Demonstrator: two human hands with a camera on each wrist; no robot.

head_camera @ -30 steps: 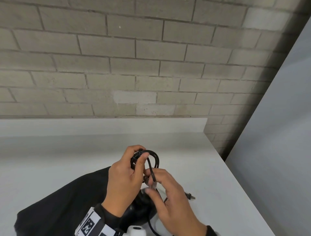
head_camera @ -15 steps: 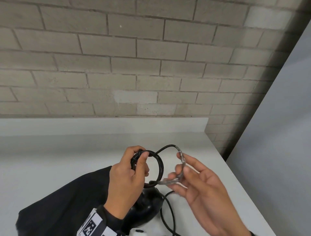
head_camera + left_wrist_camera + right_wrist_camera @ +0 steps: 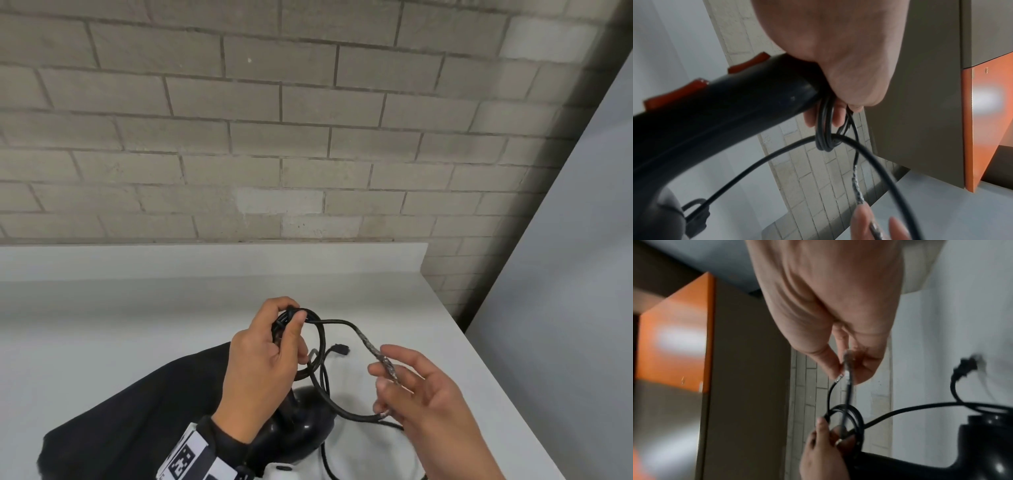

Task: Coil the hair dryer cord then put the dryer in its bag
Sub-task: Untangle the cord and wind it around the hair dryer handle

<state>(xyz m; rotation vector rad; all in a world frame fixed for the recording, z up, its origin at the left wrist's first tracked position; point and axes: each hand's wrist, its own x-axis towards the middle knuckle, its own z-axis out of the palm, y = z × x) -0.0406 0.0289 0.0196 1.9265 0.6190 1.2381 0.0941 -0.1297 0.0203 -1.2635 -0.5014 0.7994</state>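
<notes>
My left hand [image 3: 274, 346] grips the handle end of the black hair dryer [image 3: 298, 428] together with several small coils of its black cord [image 3: 320, 342]. In the left wrist view the handle [image 3: 725, 104] carries red switches and the coils [image 3: 825, 138] hang under my fingers. My right hand [image 3: 411, 387] pinches a taped, silvery stretch of cord [image 3: 383, 359] to the right, pulling a loose loop. The plug [image 3: 340, 349] hangs between the hands. The black bag [image 3: 130, 421] lies flat on the white counter [image 3: 102, 325] under my left wrist.
A brick wall [image 3: 274, 137] rises behind the counter's raised back edge. The counter ends at the right, beside a grey panel [image 3: 565, 274]. The wrist views show an orange and brown cabinet [image 3: 992, 113] overhead.
My right hand has drawn the taped cord section away from the coil to the right and lower, opening a wider loop. The plug now dangles between the hands. The left hand has stayed in place.
</notes>
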